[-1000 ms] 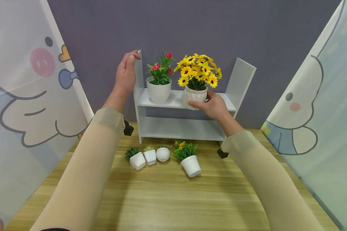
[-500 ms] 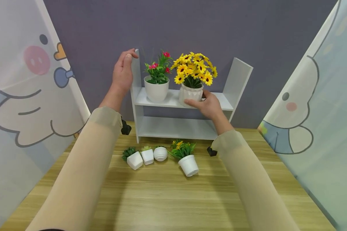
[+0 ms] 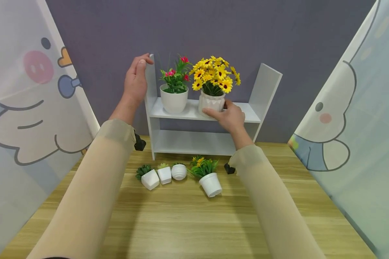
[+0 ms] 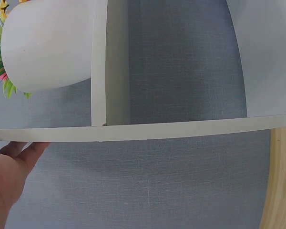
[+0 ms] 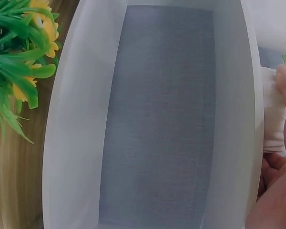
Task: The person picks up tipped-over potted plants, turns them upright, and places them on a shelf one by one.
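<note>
My right hand (image 3: 232, 116) grips a ribbed white pot (image 3: 210, 102) of yellow artificial sunflowers (image 3: 214, 73), thumb across its front. The pot is at the upper board of a white two-tier shelf (image 3: 194, 142). Left of it on that board stands a smooth white pot (image 3: 174, 101) with red flowers and green leaves. My left hand (image 3: 136, 80) is at the shelf's left side panel, fingers reaching its top edge. In the left wrist view, the fingers (image 4: 31, 155) touch the panel's outer face. The right wrist view shows only part of the held pot (image 5: 272, 112).
On the wooden table (image 3: 181, 223), before the shelf, lie a tipped white pot (image 3: 210, 185) with yellow flowers and several small white succulent pots (image 3: 150, 179). A grey wall (image 3: 201, 28) stands behind; cartoon-printed curtains (image 3: 330, 108) hang at both sides.
The right hand has carried the sunflower pot slightly left and back over the upper board, closer to the red-flowered pot. My left hand stays at the side panel; the head view has shifted a little.
</note>
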`<action>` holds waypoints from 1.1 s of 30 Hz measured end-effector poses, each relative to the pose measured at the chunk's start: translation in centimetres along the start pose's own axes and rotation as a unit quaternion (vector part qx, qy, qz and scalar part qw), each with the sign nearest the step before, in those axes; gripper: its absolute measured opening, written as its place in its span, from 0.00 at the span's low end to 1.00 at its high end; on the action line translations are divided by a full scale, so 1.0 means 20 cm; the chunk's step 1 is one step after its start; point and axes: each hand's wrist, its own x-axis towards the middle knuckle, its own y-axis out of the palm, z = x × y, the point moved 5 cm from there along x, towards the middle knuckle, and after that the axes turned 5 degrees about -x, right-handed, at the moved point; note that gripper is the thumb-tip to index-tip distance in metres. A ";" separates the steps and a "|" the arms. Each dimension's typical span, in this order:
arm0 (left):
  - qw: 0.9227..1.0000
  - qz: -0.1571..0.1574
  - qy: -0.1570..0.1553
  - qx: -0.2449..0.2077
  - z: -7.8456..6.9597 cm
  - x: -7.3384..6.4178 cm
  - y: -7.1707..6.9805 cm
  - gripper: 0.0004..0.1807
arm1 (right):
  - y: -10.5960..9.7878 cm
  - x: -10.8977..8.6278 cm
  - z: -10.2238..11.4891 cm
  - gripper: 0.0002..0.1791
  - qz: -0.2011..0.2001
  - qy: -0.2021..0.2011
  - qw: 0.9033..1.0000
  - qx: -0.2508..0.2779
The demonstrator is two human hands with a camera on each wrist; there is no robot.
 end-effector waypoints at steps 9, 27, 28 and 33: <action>1.000 -0.006 -0.008 0.001 0.00 -0.01 -0.01 0.17 | 0.02 0.01 0.02 0.53 0.016 0.001 0.999 -0.035; 1.000 -0.003 0.000 0.005 -0.01 -0.01 0.00 0.18 | 0.02 -0.01 -0.01 0.54 -0.001 -0.006 1.000 -0.019; 1.000 -0.002 -0.002 0.008 -0.01 -0.01 0.01 0.18 | 0.02 -0.01 -0.01 0.54 0.000 -0.008 1.000 -0.017; 1.000 0.003 -0.007 0.016 -0.01 -0.02 0.01 0.19 | 0.01 -0.02 -0.01 0.52 0.001 -0.014 1.000 -0.008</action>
